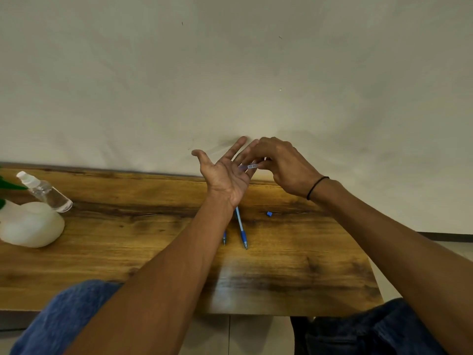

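My left hand [225,172] is raised above the wooden table [153,252], palm up, fingers straight and spread. My right hand [284,167] hovers beside it and pinches a thin clear pen barrel [249,166] with a small label, its end resting across my left palm. On the table below lie a blue pen [241,228] and a second blue pen [224,238], the latter mostly hidden by my left forearm. A small blue cap [268,214] sits to their right.
A clear spray bottle [46,192] lies tilted on a white rounded pot [30,224] at the table's left, with green leaves at the frame edge. A plain wall stands behind the table. My knees in blue jeans are at the near edge.
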Demonstrator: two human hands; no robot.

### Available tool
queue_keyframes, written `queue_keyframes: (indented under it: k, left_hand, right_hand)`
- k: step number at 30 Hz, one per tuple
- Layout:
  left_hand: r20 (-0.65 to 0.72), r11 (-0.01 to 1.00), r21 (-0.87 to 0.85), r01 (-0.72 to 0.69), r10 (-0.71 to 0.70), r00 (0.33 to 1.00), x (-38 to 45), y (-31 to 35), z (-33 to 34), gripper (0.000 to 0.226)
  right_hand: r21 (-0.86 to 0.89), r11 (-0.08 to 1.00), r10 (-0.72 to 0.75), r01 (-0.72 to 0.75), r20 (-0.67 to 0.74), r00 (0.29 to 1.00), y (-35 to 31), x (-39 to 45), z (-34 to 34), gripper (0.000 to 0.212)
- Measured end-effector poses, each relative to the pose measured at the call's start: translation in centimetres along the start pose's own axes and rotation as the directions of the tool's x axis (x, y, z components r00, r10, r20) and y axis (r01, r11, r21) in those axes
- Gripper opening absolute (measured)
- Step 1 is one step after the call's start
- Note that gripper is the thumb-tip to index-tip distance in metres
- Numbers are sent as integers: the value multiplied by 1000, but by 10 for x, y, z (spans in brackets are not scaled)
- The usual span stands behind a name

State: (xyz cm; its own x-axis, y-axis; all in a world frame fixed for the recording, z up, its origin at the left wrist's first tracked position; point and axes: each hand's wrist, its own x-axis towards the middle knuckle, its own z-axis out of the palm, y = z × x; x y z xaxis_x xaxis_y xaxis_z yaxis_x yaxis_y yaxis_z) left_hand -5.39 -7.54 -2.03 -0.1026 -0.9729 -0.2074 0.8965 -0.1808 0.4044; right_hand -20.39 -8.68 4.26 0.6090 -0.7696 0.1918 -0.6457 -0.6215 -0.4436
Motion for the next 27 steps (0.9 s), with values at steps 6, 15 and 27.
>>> queue_keyframes:
  k: [6,15,27]
  left_hand:
    - [-7,1000,-1,-7,7,1000,-1,-1,3,122]
    - [8,1000,5,-5,5,1000,-4,1,8,122]
    - [-12,1000,2,-10,10,1000,-5,0,11,121]
  right_hand:
    - [-5,1000,14,-14,4,1000,-1,-1,-1,66]
    - [-39,999,18,-17,35,999,-1,0,-3,66]
    - [-40,999,12,-11,25,1000,-3,-2,-6,66]
